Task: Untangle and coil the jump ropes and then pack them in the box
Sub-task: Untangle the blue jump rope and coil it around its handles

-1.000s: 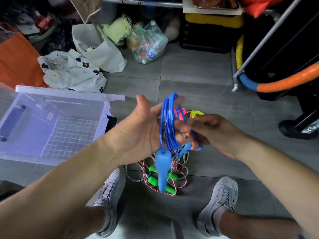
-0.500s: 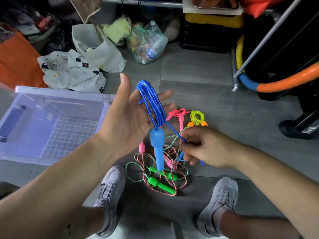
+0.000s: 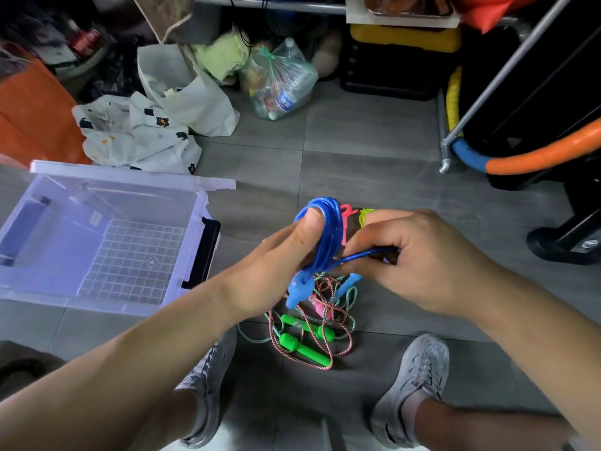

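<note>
My left hand (image 3: 279,265) grips a coil of blue jump rope (image 3: 328,229), thumb pressed on its top, with one light blue handle (image 3: 299,288) hanging below. My right hand (image 3: 416,258) pinches the free end of the same blue rope and draws it across the coil. On the floor beneath lies a tangle of red-white and green cord (image 3: 325,320) with two green handles (image 3: 305,346). Behind the hands, a pink coiled rope (image 3: 346,211) and a yellow coiled rope (image 3: 364,216) peek out. The clear plastic box (image 3: 201,222) sits open at the left.
My two grey shoes (image 3: 413,385) flank the tangle on the grey tile floor. Bags, cloth and a plastic bag of bottles (image 3: 279,83) crowd the back. A metal rack leg (image 3: 445,157) and a foam-wrapped orange and blue hoop (image 3: 520,157) stand at the right.
My left hand has closed from an open palm onto the blue coil and dropped lower right. My right hand has risen and pulled the rope end across the coil.
</note>
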`<state>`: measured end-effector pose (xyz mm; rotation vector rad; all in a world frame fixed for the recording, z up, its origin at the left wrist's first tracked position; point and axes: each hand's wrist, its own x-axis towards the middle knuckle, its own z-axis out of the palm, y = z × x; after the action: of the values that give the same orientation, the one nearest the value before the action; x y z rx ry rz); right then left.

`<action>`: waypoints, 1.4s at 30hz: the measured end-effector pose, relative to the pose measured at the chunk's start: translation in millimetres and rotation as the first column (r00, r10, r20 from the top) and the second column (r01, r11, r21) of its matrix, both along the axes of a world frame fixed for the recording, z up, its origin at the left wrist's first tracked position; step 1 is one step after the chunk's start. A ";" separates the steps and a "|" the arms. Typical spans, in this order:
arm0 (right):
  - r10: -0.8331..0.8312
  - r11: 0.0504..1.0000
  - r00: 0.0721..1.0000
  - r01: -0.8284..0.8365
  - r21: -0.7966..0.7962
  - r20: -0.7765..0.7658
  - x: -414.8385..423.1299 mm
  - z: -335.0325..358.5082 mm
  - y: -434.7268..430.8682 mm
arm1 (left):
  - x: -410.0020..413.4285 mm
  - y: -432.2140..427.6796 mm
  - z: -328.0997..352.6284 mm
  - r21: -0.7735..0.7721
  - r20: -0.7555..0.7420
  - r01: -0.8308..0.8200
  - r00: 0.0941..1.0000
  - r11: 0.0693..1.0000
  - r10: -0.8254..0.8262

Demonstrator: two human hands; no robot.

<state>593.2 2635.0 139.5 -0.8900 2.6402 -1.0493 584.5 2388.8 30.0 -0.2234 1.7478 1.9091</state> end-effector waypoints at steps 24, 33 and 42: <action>-0.241 0.830 0.629 0.528 -0.178 0.739 6.6 -52.6 -17.2 | 9.3 21.1 89.2 0.686 0.045 0.091 0.985 0.722 -0.166; -0.152 0.988 0.725 0.113 0.102 0.672 18.8 -46.8 -8.1 | 0.8 16.6 88.5 0.366 -0.109 -0.100 0.983 0.925 0.149; 0.019 0.977 0.984 -0.055 0.205 0.176 16.3 -1.1 -2.9 | 27.5 30.5 71.0 -0.290 -0.227 0.279 0.909 0.916 -0.349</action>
<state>609.5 2632.0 138.4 -0.7635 2.5199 -0.7831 612.0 2419.3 100.9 0.2390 2.0646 1.5375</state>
